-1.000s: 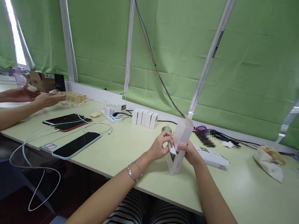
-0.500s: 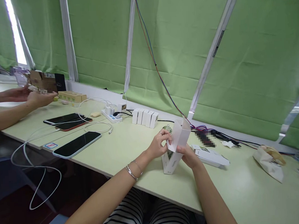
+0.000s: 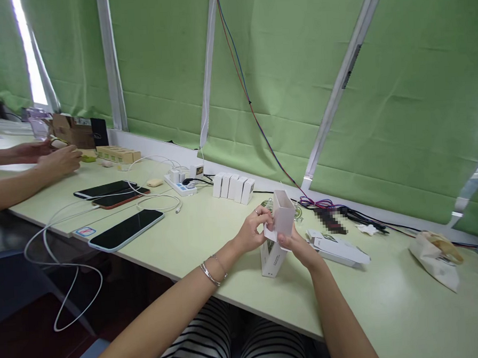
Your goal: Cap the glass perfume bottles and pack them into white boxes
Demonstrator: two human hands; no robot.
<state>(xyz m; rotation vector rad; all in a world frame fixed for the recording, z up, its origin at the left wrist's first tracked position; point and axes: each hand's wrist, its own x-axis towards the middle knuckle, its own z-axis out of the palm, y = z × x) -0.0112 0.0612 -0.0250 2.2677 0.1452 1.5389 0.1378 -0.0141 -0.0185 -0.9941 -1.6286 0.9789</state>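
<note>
Between my two hands is a small white box (image 3: 284, 214), its open upper end facing up. My left hand (image 3: 254, 230) has its fingers curled and pinches the box's left side near a white flap. On the lower right side, my right hand (image 3: 300, 245) grips it with the thumb across the front. Directly below stands another white box (image 3: 272, 261) with small print and a green picture, partly covered by my hands. Behind them shows part of a clear greenish object (image 3: 298, 213), too hidden to name. A flat white carton (image 3: 341, 249) lies to the right of my right hand.
Several small white boxes (image 3: 232, 188) stand in a row near a power strip (image 3: 180, 186). Phones (image 3: 126, 230) and white cables lie left. Bundled cables (image 3: 357, 215) run along the wall; a cloth pouch (image 3: 435, 257) sits right. Another person's hands (image 3: 59, 161) work at far left.
The small white box has turned and tipped so its open end is more squared and upright. My hands have barely moved. At far left, the other person's hands have drawn closer together.
</note>
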